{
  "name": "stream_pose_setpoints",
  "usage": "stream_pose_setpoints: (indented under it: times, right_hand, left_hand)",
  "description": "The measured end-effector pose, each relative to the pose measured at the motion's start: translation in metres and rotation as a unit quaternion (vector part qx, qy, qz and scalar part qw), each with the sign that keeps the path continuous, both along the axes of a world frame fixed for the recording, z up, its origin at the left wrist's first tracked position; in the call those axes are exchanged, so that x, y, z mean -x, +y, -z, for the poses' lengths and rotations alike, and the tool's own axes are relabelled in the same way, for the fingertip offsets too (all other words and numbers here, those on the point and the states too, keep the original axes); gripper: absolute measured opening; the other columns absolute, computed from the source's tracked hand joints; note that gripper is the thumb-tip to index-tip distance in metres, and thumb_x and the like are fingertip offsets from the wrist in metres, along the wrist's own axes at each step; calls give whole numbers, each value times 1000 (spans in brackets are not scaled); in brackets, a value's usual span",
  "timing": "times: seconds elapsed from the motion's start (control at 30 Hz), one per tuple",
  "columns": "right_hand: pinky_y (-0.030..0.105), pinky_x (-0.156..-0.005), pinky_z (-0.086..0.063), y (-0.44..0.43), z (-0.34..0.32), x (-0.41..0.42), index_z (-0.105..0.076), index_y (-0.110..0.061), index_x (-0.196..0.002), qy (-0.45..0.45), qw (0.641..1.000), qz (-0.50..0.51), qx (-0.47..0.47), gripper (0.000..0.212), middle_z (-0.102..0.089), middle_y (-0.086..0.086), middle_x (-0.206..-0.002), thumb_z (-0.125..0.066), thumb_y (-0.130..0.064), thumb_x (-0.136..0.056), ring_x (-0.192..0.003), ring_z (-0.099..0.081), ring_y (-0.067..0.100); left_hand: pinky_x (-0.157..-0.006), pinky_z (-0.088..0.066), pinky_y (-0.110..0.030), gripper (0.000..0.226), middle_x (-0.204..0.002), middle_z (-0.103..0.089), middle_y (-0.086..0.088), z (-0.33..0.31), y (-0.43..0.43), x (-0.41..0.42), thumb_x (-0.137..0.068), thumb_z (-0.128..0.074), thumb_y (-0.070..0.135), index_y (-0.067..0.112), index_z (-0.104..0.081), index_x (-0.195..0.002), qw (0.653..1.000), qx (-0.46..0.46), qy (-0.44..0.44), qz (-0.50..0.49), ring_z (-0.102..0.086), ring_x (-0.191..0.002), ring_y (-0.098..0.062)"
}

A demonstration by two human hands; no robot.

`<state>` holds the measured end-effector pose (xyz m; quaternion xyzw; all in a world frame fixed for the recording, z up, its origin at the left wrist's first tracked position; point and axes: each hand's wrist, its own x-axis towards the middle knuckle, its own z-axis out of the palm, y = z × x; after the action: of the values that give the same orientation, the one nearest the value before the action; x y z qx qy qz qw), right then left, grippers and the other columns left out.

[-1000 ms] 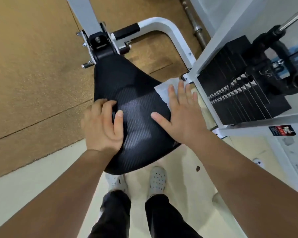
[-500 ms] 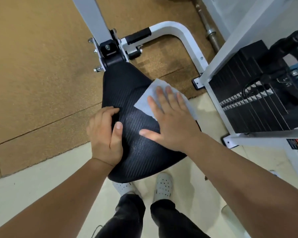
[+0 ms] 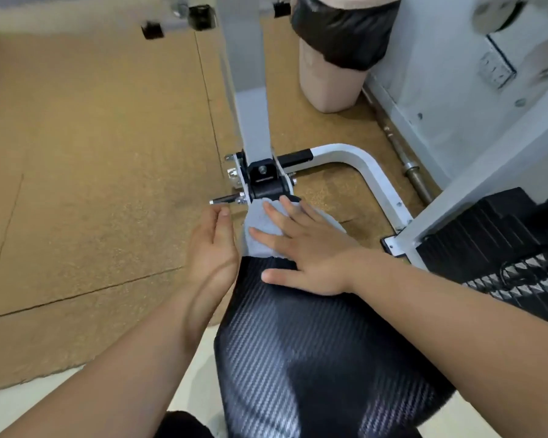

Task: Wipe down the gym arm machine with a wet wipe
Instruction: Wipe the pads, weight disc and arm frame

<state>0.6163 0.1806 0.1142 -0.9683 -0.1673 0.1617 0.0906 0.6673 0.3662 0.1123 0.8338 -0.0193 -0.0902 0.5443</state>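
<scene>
The black carbon-pattern seat (image 3: 314, 352) of the arm machine fills the lower middle of the head view. A pale wet wipe (image 3: 260, 230) lies on the seat's narrow far end, just below the black bracket (image 3: 264, 181). My right hand (image 3: 304, 248) presses flat on the wipe, fingers straight and spread. Beside the seat's left edge my left hand (image 3: 214, 245) hovers with relaxed fingers, holding nothing.
The machine's white post (image 3: 250, 90) rises behind the bracket, and a curved white frame tube (image 3: 370, 172) runs to the right. A black weight stack (image 3: 500, 241) stands at right. A beige bin with a black bag (image 3: 332, 58) sits at the back. A barbell (image 3: 402, 153) lies along the wall.
My right hand has slid the wipe forward from the seat's middle to its narrow far end. My left hand has let go of the seat's left edge and opened. The camera moved forward.
</scene>
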Motion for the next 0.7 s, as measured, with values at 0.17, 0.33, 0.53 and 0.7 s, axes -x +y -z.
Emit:
stream_pose_setpoints:
  times: [0.17, 0.33, 0.53, 0.7]
  right_hand:
    - [44, -128, 8, -3, 1, -21, -8, -56, -157, -22, 1000, 17, -14, 85, 14, -1, -171, -12, -91, -80, -157, 20, 21]
    - [33, -129, 4, -3, 9, -25, -2, -29, -165, -60, 997, 20, -34, 108, 4, -13, -171, -9, -91, -76, -156, 13, 5]
    - [32, -129, 1, -16, 3, -45, 10, -23, -164, -121, 987, 75, -72, 128, 24, -15, -166, -29, -98, -67, -152, 23, 1]
    - [40, -128, 9, -32, -34, -95, 20, -12, -160, -331, 943, -1, 19, 141, 38, 1, -163, -49, -94, -69, -154, 29, 20]
  left_hand:
    - [-73, -38, -8, 28, -95, -58, 24, 8, -23, -36, -109, -33, 33, 43, -54, -94, 995, 75, -62, -15, -52, -81, 25]
    - [-87, -43, -32, 27, -103, -58, 20, 25, -47, -49, -108, -27, 42, 38, -54, -108, 981, 144, -123, -52, -54, -99, 5]
    - [-113, -30, -33, 71, -145, -47, 5, 36, -53, -50, -95, -14, 58, 18, -43, -146, 967, 37, -234, -95, -41, -134, -13]
    - [-117, -19, -27, 58, -159, -36, -1, 37, -56, -51, -107, -18, 48, 18, -35, -155, 979, 17, -179, -98, -31, -145, -16]
